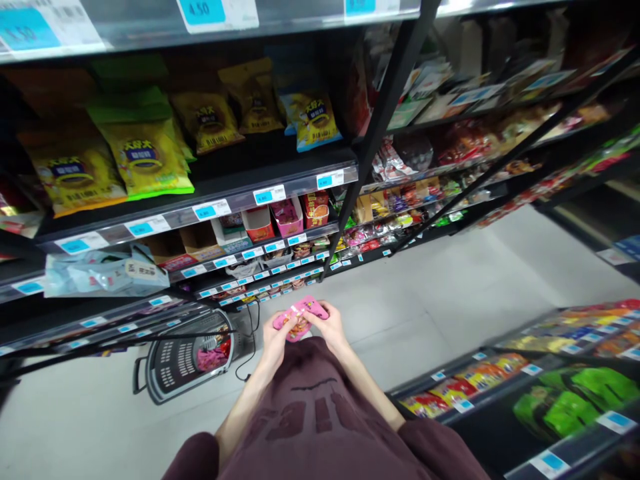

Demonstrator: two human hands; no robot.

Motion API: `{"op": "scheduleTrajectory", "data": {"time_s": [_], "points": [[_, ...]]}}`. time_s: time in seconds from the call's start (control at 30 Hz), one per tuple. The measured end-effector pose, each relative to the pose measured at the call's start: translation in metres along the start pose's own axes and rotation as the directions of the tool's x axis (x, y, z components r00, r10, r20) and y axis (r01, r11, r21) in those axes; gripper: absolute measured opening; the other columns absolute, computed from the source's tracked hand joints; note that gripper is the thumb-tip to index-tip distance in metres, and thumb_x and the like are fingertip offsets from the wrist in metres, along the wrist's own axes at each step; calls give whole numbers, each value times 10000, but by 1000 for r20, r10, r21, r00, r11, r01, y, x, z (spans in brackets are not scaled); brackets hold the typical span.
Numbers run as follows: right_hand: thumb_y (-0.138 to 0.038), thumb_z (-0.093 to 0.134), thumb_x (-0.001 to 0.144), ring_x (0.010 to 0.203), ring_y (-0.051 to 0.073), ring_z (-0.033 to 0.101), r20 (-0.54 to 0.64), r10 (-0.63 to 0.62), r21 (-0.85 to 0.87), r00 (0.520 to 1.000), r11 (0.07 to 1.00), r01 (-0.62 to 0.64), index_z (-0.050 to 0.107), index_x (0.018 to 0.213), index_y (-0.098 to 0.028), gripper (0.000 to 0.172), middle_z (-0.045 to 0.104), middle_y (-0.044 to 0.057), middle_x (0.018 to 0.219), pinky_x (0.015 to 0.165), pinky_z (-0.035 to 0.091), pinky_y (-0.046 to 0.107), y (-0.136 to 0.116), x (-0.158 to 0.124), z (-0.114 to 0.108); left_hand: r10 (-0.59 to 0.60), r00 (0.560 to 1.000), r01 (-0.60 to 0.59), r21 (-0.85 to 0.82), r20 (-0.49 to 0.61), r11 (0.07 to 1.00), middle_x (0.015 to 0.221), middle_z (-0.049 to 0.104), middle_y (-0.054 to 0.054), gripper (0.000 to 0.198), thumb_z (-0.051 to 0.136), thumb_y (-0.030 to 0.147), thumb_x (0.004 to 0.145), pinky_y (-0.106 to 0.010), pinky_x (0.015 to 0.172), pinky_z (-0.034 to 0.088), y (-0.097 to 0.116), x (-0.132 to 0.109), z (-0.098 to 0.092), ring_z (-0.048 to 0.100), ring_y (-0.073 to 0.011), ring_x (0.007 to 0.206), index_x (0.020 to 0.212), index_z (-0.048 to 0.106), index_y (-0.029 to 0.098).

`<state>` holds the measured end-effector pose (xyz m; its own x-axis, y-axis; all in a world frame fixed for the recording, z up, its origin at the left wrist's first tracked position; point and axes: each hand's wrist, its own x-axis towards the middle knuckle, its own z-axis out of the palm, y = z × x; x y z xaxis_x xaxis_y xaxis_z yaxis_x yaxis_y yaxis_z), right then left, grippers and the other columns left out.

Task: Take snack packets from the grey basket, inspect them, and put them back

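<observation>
**Left hand (276,339) and right hand (331,325) both clamping the pink packet (316,309)!**

Just below the middle of the frame, the two hands are gripping the packet from either side, thumbs pressing on its face. The step in hand looks like checking it over; the next move seems to be calling for a sure grip from at least one hand. Fingers are covering parts of the packet, its underside is facing away, and its print is proving too small to read!

Below, a dark shirt (310,417) is filling the bottom. Lower left, a basket (173,363) is sitting on the floor (60,420), holding red and pink packs (215,355) too jumbled to identify. Upper left, yellow snack bags (143,157) are crowding a shelf (300,183), while price tags (217,15) are running off the top edge. Upper right, more shelving (450,115) is blurring into shadow.
</observation>
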<state>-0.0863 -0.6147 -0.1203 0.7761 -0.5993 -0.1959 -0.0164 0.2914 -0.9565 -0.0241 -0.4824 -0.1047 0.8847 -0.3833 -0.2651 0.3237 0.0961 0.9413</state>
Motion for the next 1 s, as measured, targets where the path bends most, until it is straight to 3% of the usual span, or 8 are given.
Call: {"op": "scheduleTrajectory", "data": {"time_s": [0.23,0.53,0.8,1.0], "points": [[-328,785,702,759,178,644,78,41,127,996,991,-51,672,906,-140,300,705,51,859,694,513,263,4,0,-5,2,1000,0,59,-20,998,843,712,-53,295,793,307,698,-247,705,517,2,-1,0,658,-160,746,907,698,121],[-310,859,584,722,195,677,-78,82,144,994,987,-70,644,944,-150,449,724,55,833,649,540,269,9,0,-11,-4,1000,-1,160,31,987,859,735,-82,353,795,363,684,-266,682,531,-1,0,-2,676,-194,742,917,716,110],[-320,860,579,705,183,672,-63,133,196,989,973,-118,646,929,-146,446,721,42,825,664,539,272,10,-1,-9,21,996,-1,218,-88,976,675,675,-18,331,831,367,615,-224,575,490,-5,1,-5,616,-147,605,770,684,114],[-345,827,636,731,172,652,-81,119,235,990,967,-97,641,978,-143,438,712,53,867,673,517,268,12,2,-8,59,998,-57,213,0,975,798,715,-58,333,792,367,661,-267,672,514,-1,-1,-2,650,-182,709,874,704,125]]}}
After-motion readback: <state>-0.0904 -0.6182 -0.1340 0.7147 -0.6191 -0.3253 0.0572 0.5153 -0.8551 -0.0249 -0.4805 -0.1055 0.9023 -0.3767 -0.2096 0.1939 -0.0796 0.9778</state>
